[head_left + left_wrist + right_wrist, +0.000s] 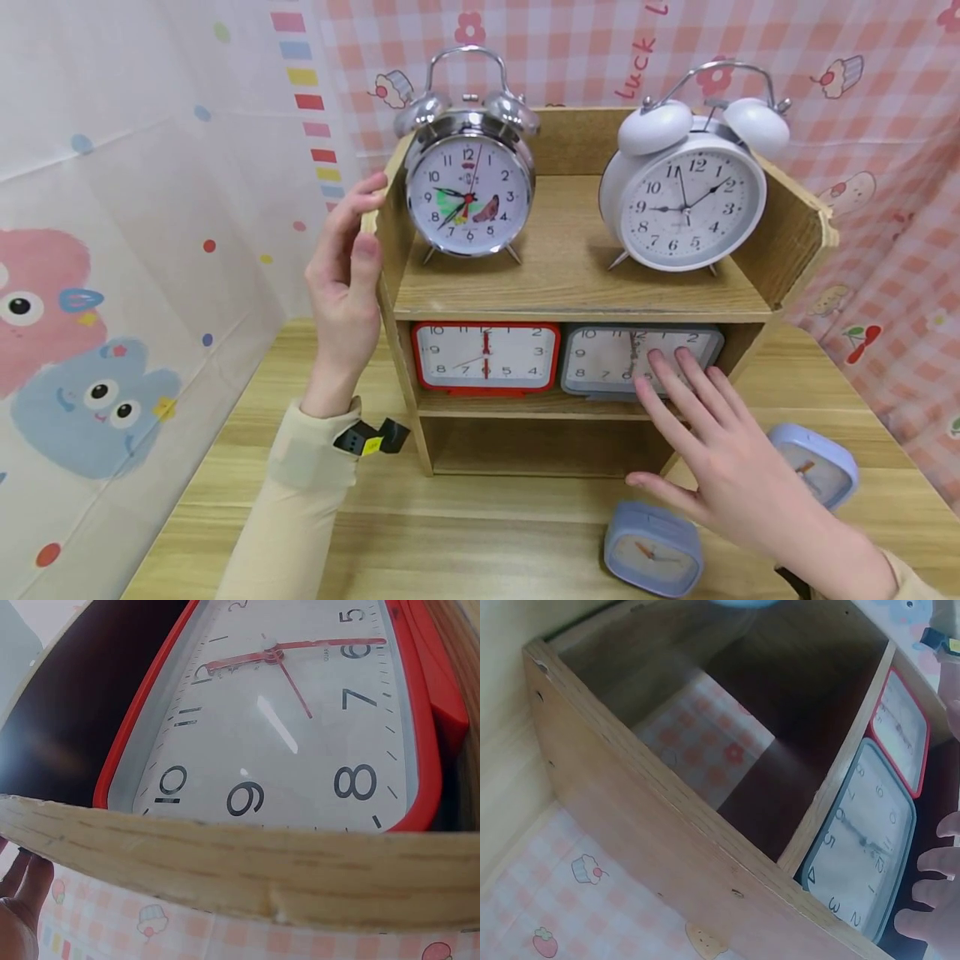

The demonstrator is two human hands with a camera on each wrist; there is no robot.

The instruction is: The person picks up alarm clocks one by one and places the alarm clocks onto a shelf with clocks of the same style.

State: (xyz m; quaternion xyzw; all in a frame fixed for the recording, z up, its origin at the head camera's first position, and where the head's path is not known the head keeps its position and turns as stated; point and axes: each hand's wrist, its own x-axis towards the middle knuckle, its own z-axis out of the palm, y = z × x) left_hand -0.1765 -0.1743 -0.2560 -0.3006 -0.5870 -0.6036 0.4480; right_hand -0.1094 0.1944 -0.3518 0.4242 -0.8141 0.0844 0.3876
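My left hand (345, 275) rests against the outer left side of a wooden shelf (577, 317), fingertips and thumb near its upper edge. In front of the grey rectangular clock (600, 362) is my right hand (720, 458), fingers spread and covering part of the dial; I cannot tell whether they touch it. A red rectangular clock (486, 358) stands beside the grey one in the middle compartment. In the right wrist view, several fingers (934, 877) show close to the grey clock (862, 840). The left wrist view shows the red clock (262, 735) behind the side panel (262, 870).
On the top shelf stand a silver twin-bell alarm clock (469, 196) and a white one (686, 208). Two small blue clocks, one in front (652, 550) and one at right (817, 467), lie on the wooden table (465, 542). A checked curtain (585, 50) hangs behind.
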